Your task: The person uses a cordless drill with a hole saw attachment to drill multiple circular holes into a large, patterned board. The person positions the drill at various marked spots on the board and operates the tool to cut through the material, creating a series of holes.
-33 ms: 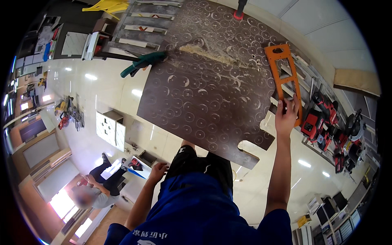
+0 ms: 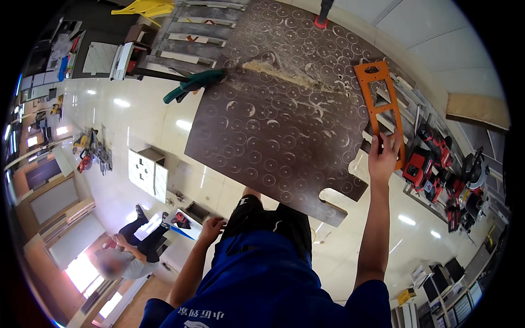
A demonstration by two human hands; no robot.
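Note:
My right hand (image 2: 383, 157) grips the near end of a flat orange template (image 2: 383, 98) with rectangular cut-outs, its fingers over the frame. The template lies along the right edge of a dark brown board (image 2: 268, 136) covered with circular scratch marks. Sawdust (image 2: 284, 74) is strewn across the board's middle. At my left side, beside my black shorts, my left hand (image 2: 212, 228) hangs with nothing in it, fingers loosely bent and apart. A green-handled tool (image 2: 194, 85) rests at the board's left edge.
A red-tipped clamp (image 2: 321, 21) stands at the board's far edge. Red and black power tools (image 2: 421, 164) crowd the right side. A notch (image 2: 331, 195) cuts into the board's near edge. A person (image 2: 128, 259) sits at the lower left. A white cabinet (image 2: 147, 174) stands on the floor.

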